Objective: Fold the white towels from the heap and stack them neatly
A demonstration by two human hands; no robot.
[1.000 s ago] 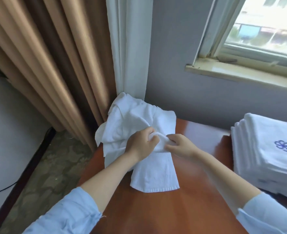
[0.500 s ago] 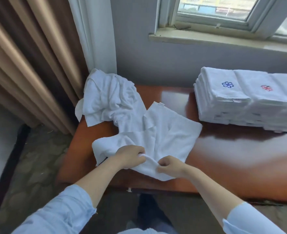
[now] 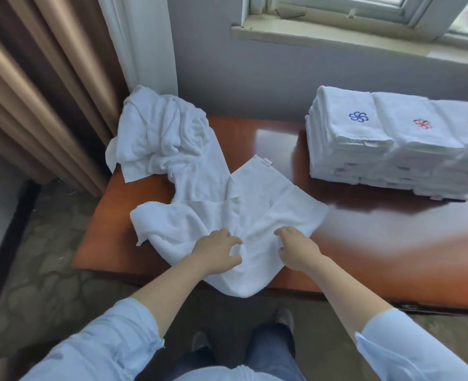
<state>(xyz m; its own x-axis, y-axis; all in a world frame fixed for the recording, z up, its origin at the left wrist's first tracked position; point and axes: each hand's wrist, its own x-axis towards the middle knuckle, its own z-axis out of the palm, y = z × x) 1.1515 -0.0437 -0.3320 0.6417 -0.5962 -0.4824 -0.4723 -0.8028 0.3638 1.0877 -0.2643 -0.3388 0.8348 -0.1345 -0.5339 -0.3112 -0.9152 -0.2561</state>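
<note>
Standing beside the table, I see the left grip lying on the towel with its fingers spread and loosely bent, apart, clamping nothing that I can make out. The right grip sits just beside it on the same cloth, fingers curled down into the folds; whether it pinches the cloth or only presses it, I cannot tell. The towel lies rumpled and half spread at the front of the table, its near corner hanging over the front edge toward the floor. Its far left part runs up into the heap at the back left corner, touching it. To my eye that is the trouble: a tug on the towel may drag the heap along, and the heap droops over the table's left edge. A loose hold could also let the overhanging corner pull the towel off. The stack of folded towels stands well apart on the right, out of harm's way.
</note>
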